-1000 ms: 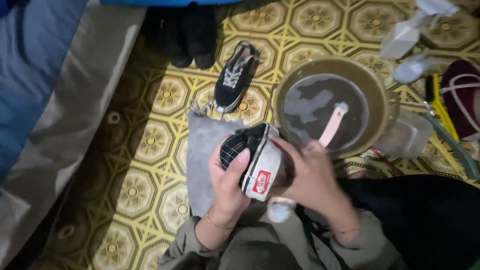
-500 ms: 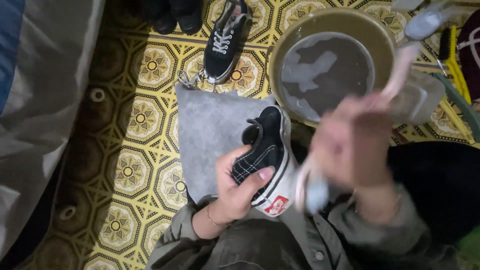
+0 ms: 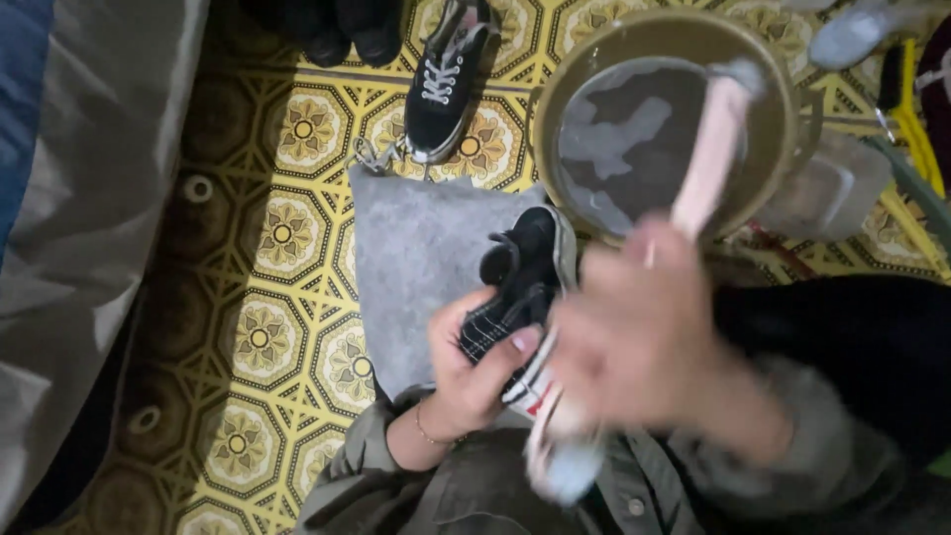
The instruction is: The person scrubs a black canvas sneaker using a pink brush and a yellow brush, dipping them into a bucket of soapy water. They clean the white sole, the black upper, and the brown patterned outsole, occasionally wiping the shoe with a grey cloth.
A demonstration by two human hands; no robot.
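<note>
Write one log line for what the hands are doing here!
left hand: holds black sneaker | right hand: holds pink brush, blurred | basin: water inside | grey cloth: on floor

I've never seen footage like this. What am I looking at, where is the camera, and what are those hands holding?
There is no machine here: these are a person's two bare hands, filmed by a camera worn on their head and looking down. The left hand grips a black sneaker over a grey cloth spread on the yellow patterned floor. The right hand, blurred, holds a pink brush whose far end reaches over a round basin of cloudy water. A second black sneaker lies on the floor beyond the cloth, and a clear plastic tub sits right of the basin.
</note>
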